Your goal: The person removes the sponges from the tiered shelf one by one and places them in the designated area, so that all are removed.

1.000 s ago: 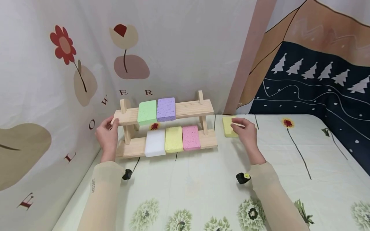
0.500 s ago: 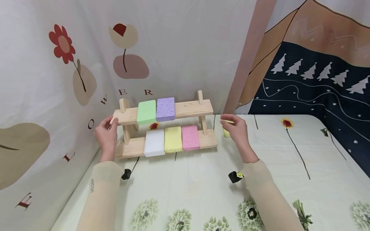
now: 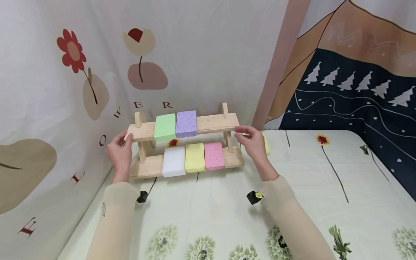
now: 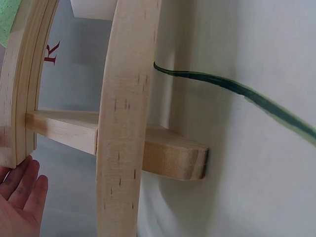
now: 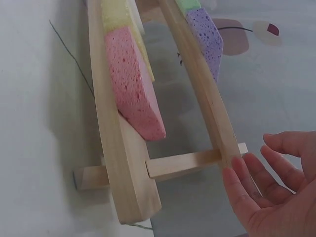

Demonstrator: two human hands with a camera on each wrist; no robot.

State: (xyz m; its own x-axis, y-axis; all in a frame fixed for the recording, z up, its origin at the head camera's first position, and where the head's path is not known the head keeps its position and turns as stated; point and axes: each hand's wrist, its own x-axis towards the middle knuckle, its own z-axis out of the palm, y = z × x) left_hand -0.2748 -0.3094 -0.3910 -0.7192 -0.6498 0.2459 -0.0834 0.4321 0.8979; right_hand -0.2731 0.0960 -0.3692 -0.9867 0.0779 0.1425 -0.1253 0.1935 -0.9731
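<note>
A two-tier wooden shelf rack stands against the back cloth. On its upper board lie a green sponge and a purple sponge. The lower board carries a white sponge, a yellow sponge and a pink sponge. My left hand holds the upper board's left end, thumb at the front. At that board's right end is my right hand; in the right wrist view its loosely bent fingertips are right at the wood, thumb apart.
Another yellow sponge lies on the table to the right, partly hidden behind my right hand. A printed cloth wall rises close behind the rack, and a second one runs along the left. Flower-patterned cloth covers the table.
My right hand has moved left, from over the loose yellow sponge to the rack's right end. The left hand stays at the left end, and the sponges keep their places.
</note>
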